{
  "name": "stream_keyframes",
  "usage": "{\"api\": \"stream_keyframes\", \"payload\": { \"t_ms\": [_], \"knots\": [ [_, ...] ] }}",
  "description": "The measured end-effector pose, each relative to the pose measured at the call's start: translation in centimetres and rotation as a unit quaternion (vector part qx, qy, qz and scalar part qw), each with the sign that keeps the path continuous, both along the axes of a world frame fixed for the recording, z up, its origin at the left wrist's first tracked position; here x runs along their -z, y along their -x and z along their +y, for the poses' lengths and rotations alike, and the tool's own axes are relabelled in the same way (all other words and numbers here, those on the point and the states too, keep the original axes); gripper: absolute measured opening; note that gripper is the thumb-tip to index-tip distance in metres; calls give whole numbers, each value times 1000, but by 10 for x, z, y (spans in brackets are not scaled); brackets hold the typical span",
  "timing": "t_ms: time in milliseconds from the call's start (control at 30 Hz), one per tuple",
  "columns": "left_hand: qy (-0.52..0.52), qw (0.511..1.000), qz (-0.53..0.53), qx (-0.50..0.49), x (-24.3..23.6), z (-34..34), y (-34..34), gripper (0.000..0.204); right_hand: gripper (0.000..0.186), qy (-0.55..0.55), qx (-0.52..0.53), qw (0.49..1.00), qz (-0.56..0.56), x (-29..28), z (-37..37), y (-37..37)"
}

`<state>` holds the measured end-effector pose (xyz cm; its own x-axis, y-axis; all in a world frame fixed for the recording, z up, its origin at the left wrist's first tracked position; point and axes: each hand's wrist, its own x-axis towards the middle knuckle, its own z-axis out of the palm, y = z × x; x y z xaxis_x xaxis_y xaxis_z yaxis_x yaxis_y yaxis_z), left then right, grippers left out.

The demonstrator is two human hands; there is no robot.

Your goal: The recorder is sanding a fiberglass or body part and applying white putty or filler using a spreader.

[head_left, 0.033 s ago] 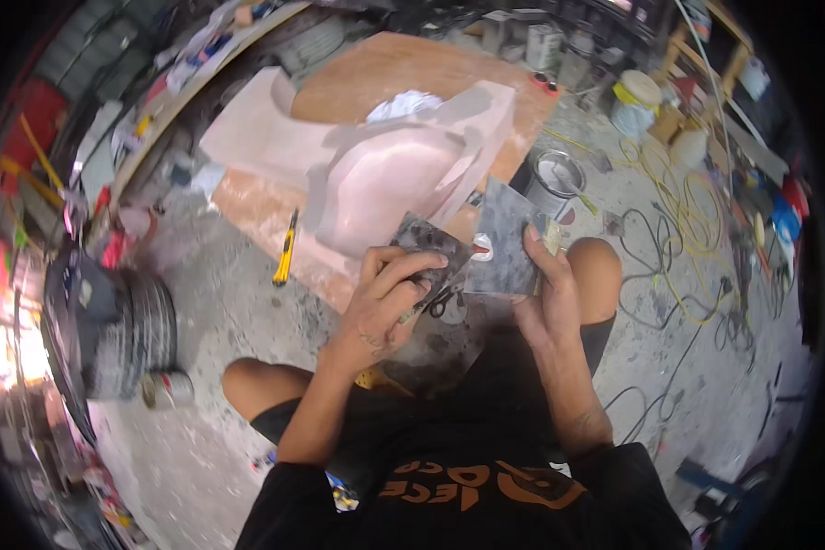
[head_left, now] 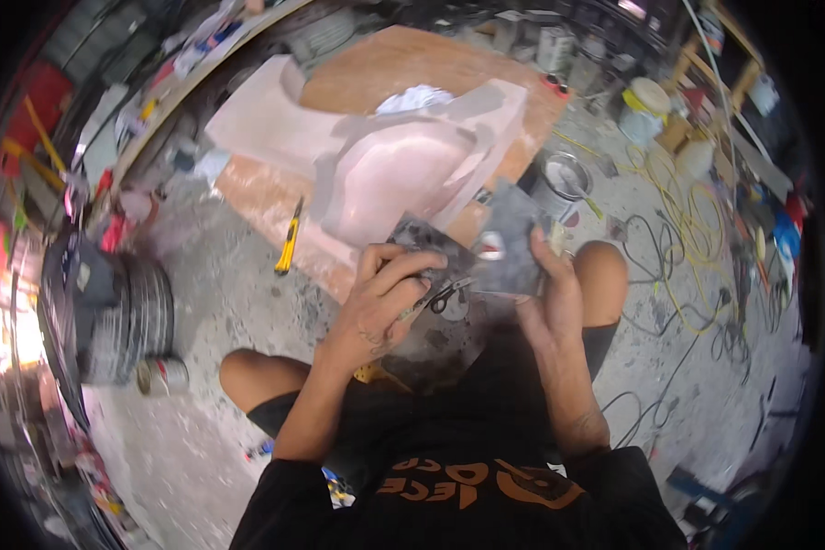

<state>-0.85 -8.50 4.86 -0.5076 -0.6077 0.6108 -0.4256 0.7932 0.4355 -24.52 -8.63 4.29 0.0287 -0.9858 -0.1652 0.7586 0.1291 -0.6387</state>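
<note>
My left hand (head_left: 380, 298) is closed on a dark square plate (head_left: 428, 242), its fingers laid over the top. In my right hand (head_left: 556, 298) is a grey flat plate (head_left: 515, 243), smeared by motion, with the thumb on its face. A small white dab of putty (head_left: 491, 246) with a red streak sits near that plate's left edge. The two plates are held close together above my lap. Below them lie scissors (head_left: 445, 300) with dark handles. Beyond my hands, a large pinkish moulded panel (head_left: 399, 174) with grey patches rests on a wooden board (head_left: 412, 60).
A yellow utility knife (head_left: 289, 243) lies at the board's left edge. An open can (head_left: 564, 179) with a stick stands to the right. Yellow and black cables (head_left: 678, 211) tangle on the floor. Tyres (head_left: 137, 321) and a tin (head_left: 162, 377) are at the left.
The grey plate in my right hand has shifted slightly right, blurring, and more of the scissors shows between the plates. The view has shifted a little.
</note>
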Motion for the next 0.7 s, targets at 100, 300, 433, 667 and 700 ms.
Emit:
{"api": "stream_keyframes", "payload": {
  "t_ms": [100, 300, 433, 667, 700],
  "knots": [
    [-65, 997, 26, -42, 20, 22, -33, 29, 30, -12, 36, 998, -50, -4, -1, -11],
    [-266, 778, 454, -342, 67, 57, -109, 28, 35, -57, 7, 998, -8, 61, -15, -17],
    [-300, 652, 636, -282, 158, 50, -164, 23, 35, -88, 2, 995, -38, 99, -7, -14],
    [-419, 518, 701, -256, 230, 18, -189, 20, 35, -111, 101, 985, -90, 136, -39, -16],
    [-428, 525, 694, -244, 232, 15, -177, 23, 33, -108, 100, 986, -83, 145, -40, -14]
  ]
}}
